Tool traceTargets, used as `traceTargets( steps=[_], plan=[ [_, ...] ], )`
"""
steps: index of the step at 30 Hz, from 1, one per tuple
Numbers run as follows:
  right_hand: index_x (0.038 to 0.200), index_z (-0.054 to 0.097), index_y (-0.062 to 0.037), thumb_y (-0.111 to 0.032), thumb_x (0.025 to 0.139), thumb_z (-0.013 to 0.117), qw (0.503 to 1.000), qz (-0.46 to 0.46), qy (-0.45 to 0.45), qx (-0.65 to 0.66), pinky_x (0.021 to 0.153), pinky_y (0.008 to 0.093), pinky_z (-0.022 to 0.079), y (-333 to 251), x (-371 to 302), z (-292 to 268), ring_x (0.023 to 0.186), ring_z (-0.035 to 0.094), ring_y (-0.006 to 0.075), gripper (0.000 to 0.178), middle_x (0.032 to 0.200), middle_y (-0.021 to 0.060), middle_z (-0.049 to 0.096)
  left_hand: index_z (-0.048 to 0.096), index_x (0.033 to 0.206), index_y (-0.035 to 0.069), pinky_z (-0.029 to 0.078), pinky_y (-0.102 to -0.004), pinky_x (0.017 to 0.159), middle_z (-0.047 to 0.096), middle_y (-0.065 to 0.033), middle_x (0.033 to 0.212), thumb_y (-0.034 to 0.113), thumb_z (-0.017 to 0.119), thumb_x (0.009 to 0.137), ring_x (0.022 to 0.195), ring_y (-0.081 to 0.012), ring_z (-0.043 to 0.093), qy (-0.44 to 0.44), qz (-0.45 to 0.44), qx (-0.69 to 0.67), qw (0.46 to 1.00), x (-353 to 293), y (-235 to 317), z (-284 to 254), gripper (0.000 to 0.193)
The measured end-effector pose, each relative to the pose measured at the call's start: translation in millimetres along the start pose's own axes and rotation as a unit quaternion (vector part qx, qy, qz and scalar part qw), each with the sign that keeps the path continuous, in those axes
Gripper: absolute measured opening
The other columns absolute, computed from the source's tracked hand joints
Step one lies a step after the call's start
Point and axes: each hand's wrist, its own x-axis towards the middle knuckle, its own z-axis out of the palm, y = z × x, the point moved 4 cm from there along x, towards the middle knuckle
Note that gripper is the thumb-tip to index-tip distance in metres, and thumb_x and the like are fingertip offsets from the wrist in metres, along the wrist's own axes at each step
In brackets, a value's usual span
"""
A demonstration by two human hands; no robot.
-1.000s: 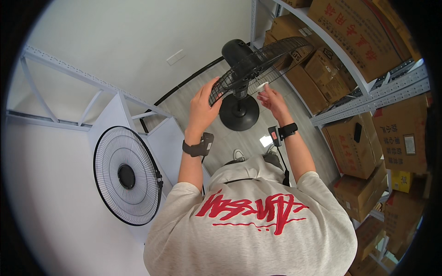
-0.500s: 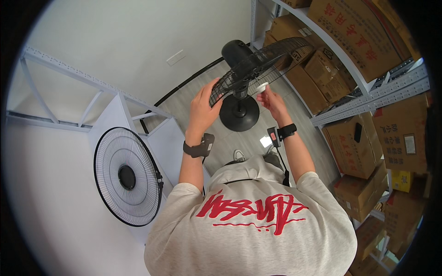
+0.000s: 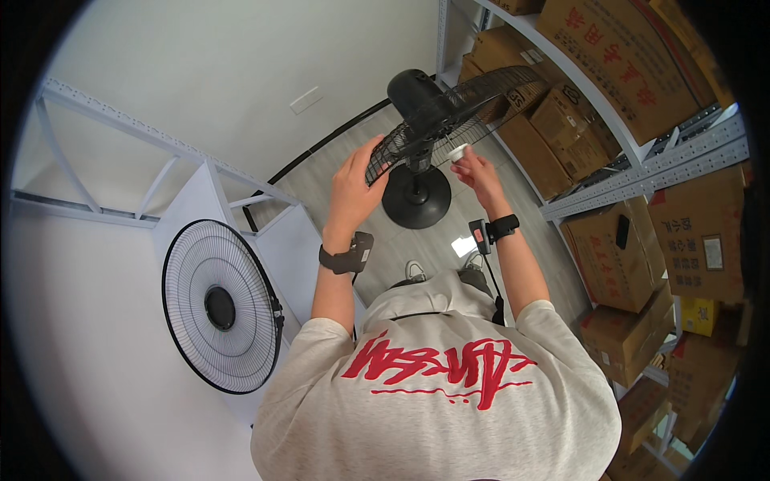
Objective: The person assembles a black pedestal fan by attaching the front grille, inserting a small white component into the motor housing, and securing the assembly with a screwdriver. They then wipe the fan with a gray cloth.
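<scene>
the black rear fan grille (image 3: 449,112) is sitting on the standing fan's motor (image 3: 411,86), above its round base (image 3: 416,196) on the floor. the left hand (image 3: 353,188) is gripping the grille's rim; the right hand (image 3: 477,170) is pinching a small white cap (image 3: 457,151). a loose front grille (image 3: 218,305) is leaning at left.

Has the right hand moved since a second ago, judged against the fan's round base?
Barely. The right hand stays up by the wire guard, just right of the round base, with a small white part at its fingertips.
</scene>
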Motion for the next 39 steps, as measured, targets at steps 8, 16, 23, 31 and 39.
traceTargets(
  steps=[8, 16, 23, 31, 39],
  plan=[
    [0.116, 0.063, 0.0002, -0.061, 0.1, 0.054, 1.0, -0.009, -0.004, -0.019, 0.079, 0.0275, 0.054, 5.4, 4.1, -2.6, 0.092, 0.07, 0.0149, 0.064, 0.099, 0.0073, 0.072, 0.06, 0.134, 0.012, 0.055, -0.0417, 0.086, 0.069, -0.0145, 0.114, 0.007, 0.071, 0.087, 0.101, -0.0355, 0.068, 0.004, 0.008, 0.002, 1.0, 0.9, 0.7, 1.6, 0.049],
    [0.119, 0.062, 0.001, -0.063, 0.099, 0.055, 0.998, 0.043, -0.045, 0.004, 0.08, 0.0281, 0.054, 4.1, 3.4, 3.2, 0.093, 0.07, 0.0163, 0.067, 0.101, 0.0084, 0.072, 0.06, 0.134, 0.011, 0.055, -0.0417, 0.086, 0.069, -0.0144, 0.113, 0.005, 0.07, 0.086, 0.101, -0.0352, 0.068, 0.012, 0.011, -0.011, 1.0, 0.4, -0.4, 1.3, 0.049],
    [0.121, 0.062, 0.0009, -0.067, 0.098, 0.053, 0.997, 0.055, -0.042, 0.022, 0.08, 0.0281, 0.054, 4.8, -0.3, 2.8, 0.093, 0.07, 0.0163, 0.072, 0.104, 0.0091, 0.072, 0.059, 0.134, 0.011, 0.055, -0.0414, 0.086, 0.069, -0.0148, 0.113, 0.005, 0.07, 0.086, 0.101, -0.0351, 0.069, 0.004, 0.013, 0.006, 1.0, 0.3, -0.3, -0.1, 0.05],
    [0.12, 0.061, 0.0004, -0.064, 0.098, 0.055, 0.999, 0.045, -0.025, 0.015, 0.082, 0.0285, 0.054, 0.8, -2.6, 1.8, 0.095, 0.069, 0.0162, 0.068, 0.108, 0.0081, 0.07, 0.059, 0.135, 0.011, 0.055, -0.0417, 0.087, 0.069, -0.0152, 0.115, 0.004, 0.07, 0.085, 0.102, -0.0353, 0.068, 0.0, 0.012, 0.008, 1.0, 0.2, -1.6, 1.1, 0.051],
    [0.121, 0.061, -0.0005, -0.061, 0.098, 0.059, 0.999, -0.022, 0.006, -0.023, 0.081, 0.0275, 0.053, -6.0, -10.0, 7.2, 0.098, 0.069, 0.0143, 0.065, 0.11, 0.0067, 0.069, 0.059, 0.135, 0.012, 0.055, -0.0414, 0.086, 0.069, -0.0155, 0.114, 0.005, 0.071, 0.086, 0.101, -0.0357, 0.068, 0.003, 0.008, 0.001, 1.0, 0.3, -0.7, -0.1, 0.051]
  ],
)
